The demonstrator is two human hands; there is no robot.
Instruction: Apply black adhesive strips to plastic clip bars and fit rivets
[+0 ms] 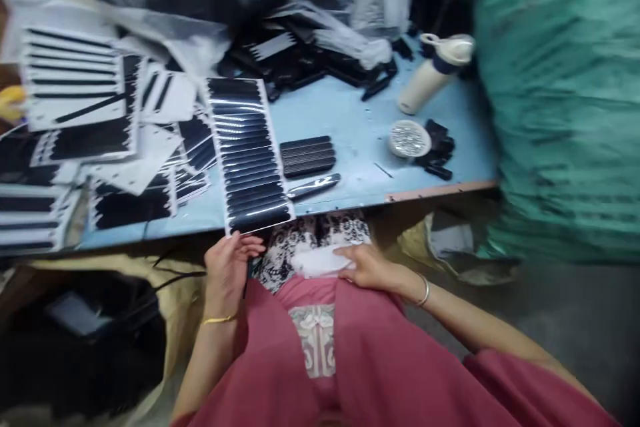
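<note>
A long white-edged sheet of glossy black strips (247, 153) lies on the table and juts over its front edge. At its lower left corner, my left hand (227, 270) pinches the sheet between thumb and fingertips, the other fingers loosely curled. Over my lap my right hand (367, 265) grips a white piece of card or paper (317, 261), thumb on top. Just right of the sheet are a stack of dark flat strips (307, 155) and a single glossy black piece (315, 185), which looks like a strip in a clear sleeve.
Loose sheets of black strips (75, 80) pile up on the left. Black parts and clear bags (310, 47) fill the back. A cream bottle (433, 77), a round tub of small metal pieces (410, 139) and a large green sack (560, 100) stand right. An open sack (183, 307) sits below left.
</note>
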